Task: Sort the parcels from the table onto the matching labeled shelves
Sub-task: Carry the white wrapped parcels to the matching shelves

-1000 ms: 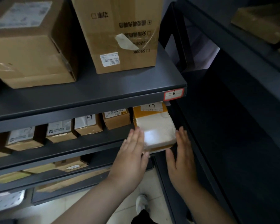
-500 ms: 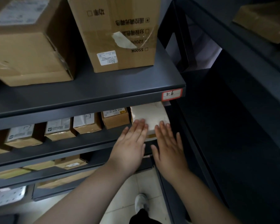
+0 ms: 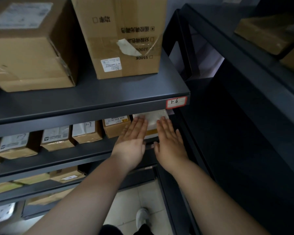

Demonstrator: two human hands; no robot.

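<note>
Both my hands lie flat against the pale parcel at the right end of the second shelf.

My left hand and right hand are spread, fingers straight and palms down, gripping nothing; the fingertips of both touch the near face of the white-wrapped parcel, which sits on the second shelf at its far right end, just under the shelf above. Just left of it stands a small brown box, then a row of other small labelled boxes running left. The upper shelf carries a red-bordered tag on its front edge, right above the parcel, and two large cardboard cartons on top.
</note>
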